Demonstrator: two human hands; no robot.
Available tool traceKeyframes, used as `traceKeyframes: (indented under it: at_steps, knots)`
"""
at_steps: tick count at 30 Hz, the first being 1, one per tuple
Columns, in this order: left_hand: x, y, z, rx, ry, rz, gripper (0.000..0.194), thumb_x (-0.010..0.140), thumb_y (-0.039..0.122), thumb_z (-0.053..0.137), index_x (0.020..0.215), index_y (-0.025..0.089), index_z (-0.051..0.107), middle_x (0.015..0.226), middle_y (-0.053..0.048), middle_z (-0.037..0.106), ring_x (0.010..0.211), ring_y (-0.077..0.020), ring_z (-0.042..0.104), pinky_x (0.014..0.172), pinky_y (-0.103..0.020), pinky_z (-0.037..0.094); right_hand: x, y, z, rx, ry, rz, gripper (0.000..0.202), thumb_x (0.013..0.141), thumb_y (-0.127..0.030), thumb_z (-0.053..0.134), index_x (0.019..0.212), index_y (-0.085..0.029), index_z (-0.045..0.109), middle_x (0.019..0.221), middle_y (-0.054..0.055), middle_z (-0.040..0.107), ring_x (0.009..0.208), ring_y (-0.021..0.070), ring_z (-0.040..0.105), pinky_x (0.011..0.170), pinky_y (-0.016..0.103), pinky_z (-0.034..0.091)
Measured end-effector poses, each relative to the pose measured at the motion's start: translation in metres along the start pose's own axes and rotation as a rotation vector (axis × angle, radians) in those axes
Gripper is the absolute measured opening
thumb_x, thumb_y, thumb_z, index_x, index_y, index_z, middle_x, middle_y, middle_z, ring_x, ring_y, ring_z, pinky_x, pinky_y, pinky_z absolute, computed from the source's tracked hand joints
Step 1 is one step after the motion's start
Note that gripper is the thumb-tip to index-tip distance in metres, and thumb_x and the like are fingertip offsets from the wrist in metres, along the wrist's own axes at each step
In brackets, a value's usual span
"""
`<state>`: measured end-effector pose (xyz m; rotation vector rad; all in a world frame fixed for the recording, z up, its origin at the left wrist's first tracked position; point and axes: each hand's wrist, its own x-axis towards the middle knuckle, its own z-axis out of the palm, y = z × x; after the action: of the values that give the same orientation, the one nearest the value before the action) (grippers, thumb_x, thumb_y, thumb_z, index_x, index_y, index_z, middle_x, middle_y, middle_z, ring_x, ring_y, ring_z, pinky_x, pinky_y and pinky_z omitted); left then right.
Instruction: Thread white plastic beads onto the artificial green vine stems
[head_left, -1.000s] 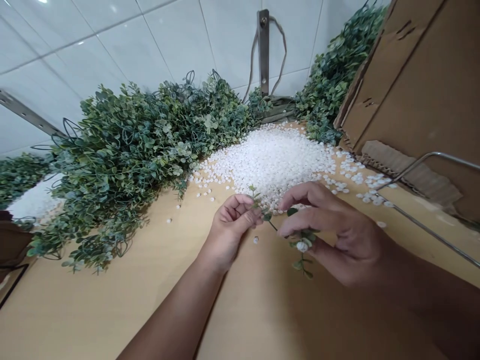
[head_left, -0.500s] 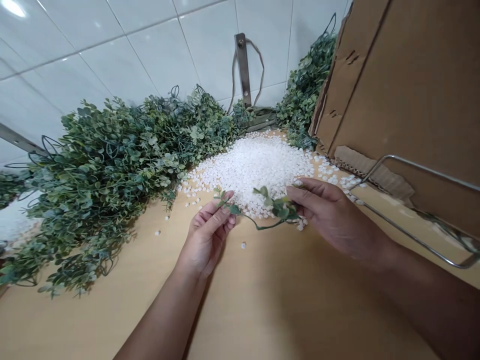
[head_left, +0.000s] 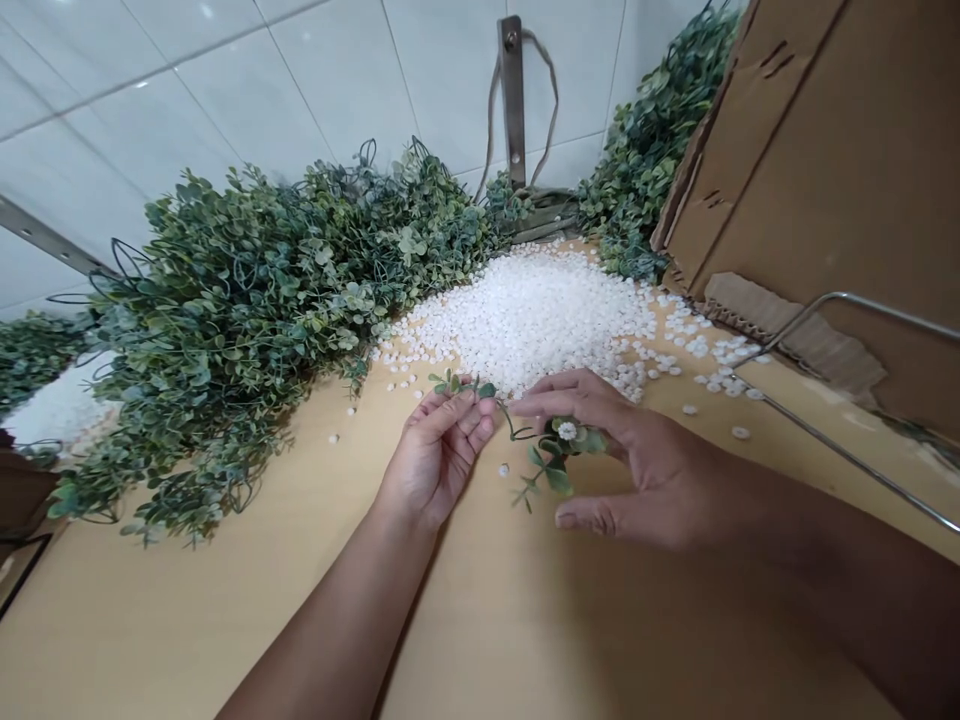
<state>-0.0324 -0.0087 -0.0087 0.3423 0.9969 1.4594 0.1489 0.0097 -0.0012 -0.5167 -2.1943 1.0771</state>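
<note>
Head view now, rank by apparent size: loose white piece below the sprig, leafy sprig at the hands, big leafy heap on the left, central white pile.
Largest to smallest:
1. leafy heap
2. white pile
3. leafy sprig
4. loose white piece

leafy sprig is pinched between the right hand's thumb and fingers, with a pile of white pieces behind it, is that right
Not quite: the head view shows the left hand pinching the leafy sprig; the right hand is open at its other end. The pile of white pieces is indeed behind it.
</note>
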Motion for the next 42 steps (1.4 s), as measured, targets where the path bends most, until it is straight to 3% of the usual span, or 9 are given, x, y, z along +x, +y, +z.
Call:
traceKeyframes:
  at_steps: [4, 7, 11, 14, 20, 24, 29, 35, 42]
  knots:
    - [-0.002, 0.0, 0.002, 0.08, -0.065, -0.012, 0.009, 0.065, 0.007, 0.063, 0.07, 0.014, 0.06, 0.059, 0.001, 0.064, 0.058, -0.0087, 0.063, 0.06, -0.018, 0.051, 0.003, -0.002, 0.001, -0.12, 0.068, 0.001, 0.022, 0.074, -0.008, 0.055, 0.092, -0.02, 0.061, 0.098, 0.006, 0.05, 0.093, 0.016, 0.053, 0.08, 0.027, 0.044]
    - [-0.005, 0.007, 0.001, 0.379, -0.197, 0.064, 0.012, 0.06, 0.012, 0.071, 0.068, 0.015, 0.061, 0.059, 0.001, 0.063, 0.057, -0.0092, 0.061, 0.054, -0.017, 0.046, 0.005, -0.003, -0.002, -0.089, 0.106, 0.004, 0.008, 0.078, -0.015, 0.054, 0.073, -0.018, 0.059, 0.08, 0.004, 0.053, 0.075, 0.014, 0.053, 0.066, 0.026, 0.043]
    - [-0.007, 0.017, -0.01, 0.865, -0.379, 0.076, 0.01, 0.062, 0.015, 0.07, 0.068, 0.013, 0.063, 0.062, -0.001, 0.062, 0.059, -0.0099, 0.056, 0.057, -0.021, 0.044, 0.005, -0.006, -0.008, 0.006, 0.167, 0.158, 0.02, 0.082, -0.033, 0.054, 0.067, -0.019, 0.054, 0.064, 0.0, 0.051, 0.06, 0.0118, 0.049, 0.052, 0.023, 0.038]
    - [-0.005, 0.018, -0.02, 1.129, -0.478, 0.058, 0.013, 0.062, 0.016, 0.069, 0.072, 0.013, 0.061, 0.065, -0.001, 0.061, 0.062, -0.0119, 0.055, 0.059, -0.024, 0.044, 0.003, -0.011, -0.009, 0.106, 0.087, 0.283, 0.029, 0.085, -0.042, 0.046, 0.068, -0.019, 0.05, 0.059, -0.002, 0.046, 0.051, 0.0092, 0.042, 0.046, 0.022, 0.034]
    - [-0.003, 0.011, -0.024, 1.471, -0.58, 0.354, 0.005, 0.071, 0.015, 0.058, 0.067, 0.015, 0.059, 0.067, 0.001, 0.057, 0.061, -0.0093, 0.049, 0.056, -0.021, 0.038, 0.003, -0.007, 0.002, 0.152, -0.013, 0.355, 0.029, 0.089, -0.037, 0.037, 0.071, -0.018, 0.049, 0.064, -0.001, 0.048, 0.057, 0.0091, 0.044, 0.05, 0.021, 0.036]
    - [-0.002, 0.013, -0.021, 1.381, -0.421, 0.408, 0.005, 0.071, 0.014, 0.056, 0.068, 0.015, 0.06, 0.063, 0.001, 0.057, 0.057, -0.0088, 0.048, 0.053, -0.02, 0.037, 0.005, 0.002, 0.012, 0.19, 0.028, 0.425, 0.028, 0.089, -0.033, 0.036, 0.068, -0.018, 0.045, 0.058, -0.004, 0.042, 0.047, 0.0063, 0.037, 0.044, 0.02, 0.03]
    - [-0.002, 0.014, -0.011, 0.811, -0.188, 0.277, 0.013, 0.06, 0.021, 0.071, 0.068, 0.013, 0.064, 0.061, 0.0, 0.063, 0.053, -0.008, 0.054, 0.053, -0.02, 0.042, 0.005, 0.004, 0.021, 0.156, 0.07, 0.433, 0.028, 0.088, -0.036, 0.039, 0.067, -0.018, 0.044, 0.055, -0.005, 0.041, 0.048, 0.0067, 0.037, 0.045, 0.02, 0.031]
    - [-0.006, 0.001, -0.001, 0.458, -0.204, 0.036, 0.023, 0.053, 0.022, 0.078, 0.074, 0.014, 0.072, 0.066, -0.003, 0.07, 0.056, -0.0078, 0.06, 0.06, -0.019, 0.047, 0.006, 0.007, 0.025, 0.115, 0.124, 0.433, 0.022, 0.083, -0.03, 0.043, 0.067, -0.017, 0.051, 0.056, -0.003, 0.042, 0.053, 0.0091, 0.038, 0.048, 0.021, 0.032]
    - [-0.004, -0.007, -0.002, 0.372, -0.231, 0.011, 0.019, 0.053, 0.021, 0.079, 0.071, 0.016, 0.073, 0.065, -0.001, 0.071, 0.058, -0.0067, 0.061, 0.063, -0.017, 0.048, 0.008, 0.006, 0.025, 0.067, 0.232, 0.445, 0.02, 0.081, -0.028, 0.044, 0.068, -0.016, 0.051, 0.053, -0.003, 0.046, 0.048, 0.0084, 0.04, 0.046, 0.021, 0.033]
